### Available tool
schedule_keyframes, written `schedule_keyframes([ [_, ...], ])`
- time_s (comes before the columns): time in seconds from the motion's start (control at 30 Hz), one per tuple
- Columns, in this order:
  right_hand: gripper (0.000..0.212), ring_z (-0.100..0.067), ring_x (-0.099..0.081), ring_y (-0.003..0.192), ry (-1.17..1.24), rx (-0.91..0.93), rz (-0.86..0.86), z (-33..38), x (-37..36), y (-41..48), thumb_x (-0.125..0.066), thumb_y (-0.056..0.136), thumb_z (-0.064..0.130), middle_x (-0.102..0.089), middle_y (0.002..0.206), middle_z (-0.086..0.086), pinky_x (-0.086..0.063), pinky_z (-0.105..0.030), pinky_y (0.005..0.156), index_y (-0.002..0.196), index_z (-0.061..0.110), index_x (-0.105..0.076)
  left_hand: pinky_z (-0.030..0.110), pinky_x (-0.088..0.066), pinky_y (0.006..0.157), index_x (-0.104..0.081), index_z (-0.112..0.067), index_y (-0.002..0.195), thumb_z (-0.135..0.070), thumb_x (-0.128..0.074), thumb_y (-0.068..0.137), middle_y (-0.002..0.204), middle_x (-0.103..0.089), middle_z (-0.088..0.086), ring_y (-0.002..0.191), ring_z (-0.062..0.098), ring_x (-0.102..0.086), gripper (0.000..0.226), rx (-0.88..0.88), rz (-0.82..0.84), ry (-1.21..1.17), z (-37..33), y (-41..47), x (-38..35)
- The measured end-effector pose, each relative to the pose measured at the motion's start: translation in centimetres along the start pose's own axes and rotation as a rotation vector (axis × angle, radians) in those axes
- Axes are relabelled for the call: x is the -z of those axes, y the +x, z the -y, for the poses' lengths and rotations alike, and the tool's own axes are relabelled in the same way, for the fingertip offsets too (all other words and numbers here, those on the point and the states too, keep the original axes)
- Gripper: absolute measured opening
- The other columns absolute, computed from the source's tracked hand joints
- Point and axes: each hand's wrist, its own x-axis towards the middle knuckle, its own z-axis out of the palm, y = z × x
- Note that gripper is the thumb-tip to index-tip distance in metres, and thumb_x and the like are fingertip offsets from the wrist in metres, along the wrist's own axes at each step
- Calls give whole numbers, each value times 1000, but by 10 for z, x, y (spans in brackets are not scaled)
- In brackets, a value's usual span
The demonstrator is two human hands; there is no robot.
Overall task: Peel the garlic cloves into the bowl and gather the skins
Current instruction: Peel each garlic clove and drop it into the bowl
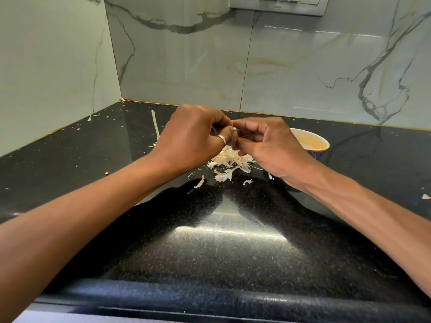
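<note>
Both hands meet above the black counter, fingertips together around a small garlic clove [234, 129], of which only a pale tip shows. My left hand [191, 138], a silver ring on one finger, pinches it from the left. My right hand [268, 145] pinches it from the right. Directly below them lies a heap of white garlic skins [229, 163]. A white bowl [312, 142] with a dark patterned outside stands behind my right hand, partly hidden by it; its contents cannot be made out.
Loose skin flakes [199, 183] are scattered on the black speckled counter [221, 241], one at the far right [425, 196]. A long pale strip [155, 123] lies behind my left hand. Marble walls close the back and left; the counter's rounded front edge is near me.
</note>
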Motion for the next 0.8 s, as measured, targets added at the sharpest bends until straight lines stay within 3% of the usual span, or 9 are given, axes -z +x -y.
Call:
schedule_keyframes([
  [0.23,29,-12,-71,84,-60,24,22,-1,0,0,-75,91,13,-76,88,10,-61,-40,89,118,25,-74,41,-55,66,-79,-17,98,-35,-59,91,85,-73,0,73,19,-65,28,-61,42,70,3,-1,-1],
  [0.33,29,-1,-67,77,-53,44,31,-1,0,-1,-72,93,8,-73,79,17,-60,-27,84,113,29,-74,44,-54,66,-77,-14,99,-34,-55,93,87,-72,3,75,26,-65,31,-76,41,110,4,-2,-4],
  [0.43,31,0,-64,72,-52,61,32,0,-1,-3,-70,94,6,-71,72,18,-58,-27,78,103,36,-73,46,-54,66,-76,-12,98,-31,-53,94,87,-71,5,75,30,-64,30,-85,37,133,4,-2,-5],
  [0.63,33,-7,-66,75,-42,65,11,2,-4,-3,-70,93,6,-73,77,11,-59,-39,84,98,39,-72,43,-53,65,-75,-9,94,-30,-52,93,82,-70,4,69,26,-60,31,-68,24,111,5,-1,-6],
  [0.8,23,-15,-72,83,5,44,-10,1,-4,-2,-72,93,8,-76,86,4,-61,-39,88,109,23,-76,25,-45,58,-74,-15,86,-26,-60,95,64,-62,-14,57,0,-57,19,88,26,-29,0,2,-4],
])
